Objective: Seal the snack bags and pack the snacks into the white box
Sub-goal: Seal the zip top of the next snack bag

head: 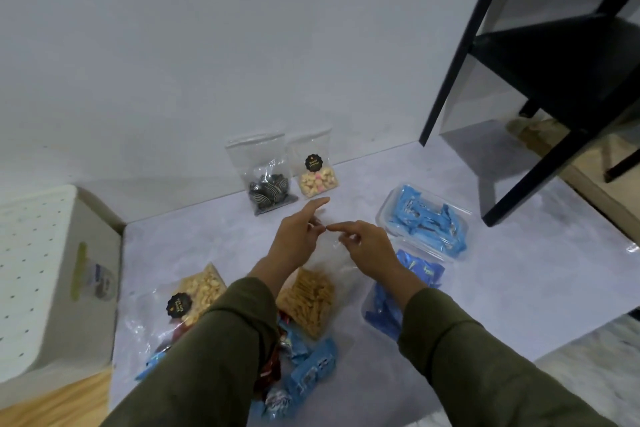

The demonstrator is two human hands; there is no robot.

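Both hands meet over the top edge of a clear bag of stick-shaped snacks (308, 298). The left hand (298, 236) has its thumb and middle fingers drawn together near the bag's mouth with the index finger stretched forward; the right hand (367, 246) points its index finger toward the left one, its other fingers curled loosely. The film is so transparent that I cannot tell whether either hand actually pinches it. My reading is that this bag's seal is being pressed shut now.

Just left of it lies a bag of pale nuts with a black sticker (197, 295), apparently sealed. Loose blue and red wrapped snacks (304, 374) lie near the sleeves. To the right, a clear container of blue packets (426, 222) sits beyond a second batch of blue packets (405, 295). Farther back, a bag of dark striped pieces (268, 187) and a bag of small pale and pink pieces (317, 173) with a black sticker lean upright against the wall.

At the left edge of the table (519, 253) stands the white box (52, 270), its dotted lid apparently on. Nothing shows as packed; sealing seems partly done, and all packing remains.
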